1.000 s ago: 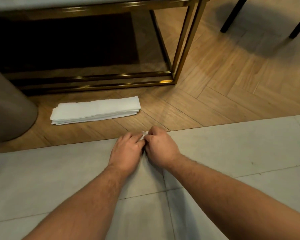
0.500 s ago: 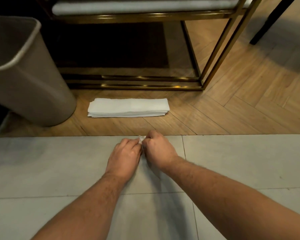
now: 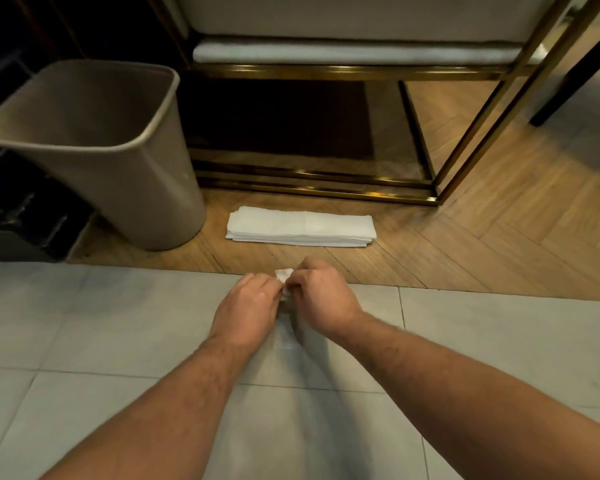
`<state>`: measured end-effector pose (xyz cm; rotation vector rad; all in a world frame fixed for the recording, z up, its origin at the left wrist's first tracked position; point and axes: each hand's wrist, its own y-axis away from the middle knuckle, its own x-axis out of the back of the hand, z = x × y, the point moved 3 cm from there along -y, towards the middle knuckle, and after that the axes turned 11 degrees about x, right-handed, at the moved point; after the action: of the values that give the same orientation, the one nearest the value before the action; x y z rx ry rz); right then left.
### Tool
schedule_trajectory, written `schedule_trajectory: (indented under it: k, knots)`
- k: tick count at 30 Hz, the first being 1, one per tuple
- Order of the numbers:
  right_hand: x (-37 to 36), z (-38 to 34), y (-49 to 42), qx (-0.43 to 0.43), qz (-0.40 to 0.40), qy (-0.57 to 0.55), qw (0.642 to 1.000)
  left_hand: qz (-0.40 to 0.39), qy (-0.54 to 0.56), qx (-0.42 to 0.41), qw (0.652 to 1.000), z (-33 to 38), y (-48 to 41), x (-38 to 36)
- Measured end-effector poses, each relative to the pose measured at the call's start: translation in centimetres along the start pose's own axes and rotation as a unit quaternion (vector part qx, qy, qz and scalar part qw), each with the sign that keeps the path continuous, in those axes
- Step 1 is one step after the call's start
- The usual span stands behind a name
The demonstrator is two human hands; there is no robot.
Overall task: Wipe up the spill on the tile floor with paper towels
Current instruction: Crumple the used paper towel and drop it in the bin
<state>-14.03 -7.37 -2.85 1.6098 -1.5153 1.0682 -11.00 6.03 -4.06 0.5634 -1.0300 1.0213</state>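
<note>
My left hand (image 3: 246, 306) and my right hand (image 3: 321, 296) are pressed together on the grey tile floor (image 3: 118, 323), close to its edge with the wood floor. Both are closed on a small crumpled white paper towel (image 3: 284, 276), which mostly hides between the fingers. A thin wet sheen (image 3: 286, 336) shows on the tile just below the hands. A flat stack of folded white paper towels (image 3: 300, 230) lies on the wood floor beyond the hands.
A beige waste bin (image 3: 94, 147) stands at the left on the herringbone wood floor (image 3: 499, 237). A gold metal frame of a piece of furniture (image 3: 326, 192) stands behind the stack. A dark chair leg (image 3: 568, 77) is at the far right.
The view has swung left and up, bringing the waste bin fully into sight. My hands stay together on the crumpled towel at the same spot on the tile.
</note>
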Motion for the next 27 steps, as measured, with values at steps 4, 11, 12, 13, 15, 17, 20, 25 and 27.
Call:
schedule_trajectory:
  k: [4, 11, 12, 13, 15, 17, 20, 25, 27]
  knots:
    - [2.9, -2.3, -1.8, 0.01, 0.026, -0.006, 1.0, 0.044, 0.021, -0.004, 0.999, -0.3, -0.9, 4.0]
    - [8.1, -7.3, -6.6, 0.067, 0.086, -0.019, 0.994, 0.13, 0.032, -0.013, 0.991, -1.3, -2.4, 12.4]
    - [8.9, -8.1, -7.6, 0.073, 0.099, -0.024, 0.992, 0.144, 0.029, -0.015, 0.989, -1.5, -2.8, 13.6]
    - [9.6, -9.1, -8.7, 0.079, 0.111, -0.03, 0.99, 0.161, 0.029, -0.013, 0.986, -1.8, -3.2, 15.0]
    - [10.8, -11.1, -10.8, 0.092, 0.134, -0.044, 0.986, 0.19, 0.026, 0.0, 0.982, -2.5, -3.9, 17.6]
    - [11.9, -13.0, -12.7, 0.111, 0.151, -0.053, 0.981, 0.217, 0.014, 0.016, 0.976, -3.3, -4.4, 20.0]
    - [13.4, -15.6, -15.4, 0.138, 0.167, -0.061, 0.974, 0.251, 0.004, 0.029, 0.968, -4.6, -5.4, 23.7]
    - [15.4, -19.1, -19.7, 0.151, 0.174, -0.067, 0.971, 0.276, -0.022, 0.06, 0.959, -6.6, -7.9, 28.9]
    - [16.0, -20.0, -21.3, 0.136, 0.181, -0.076, 0.971, 0.282, -0.026, 0.083, 0.955, -7.0, -9.0, 30.0]
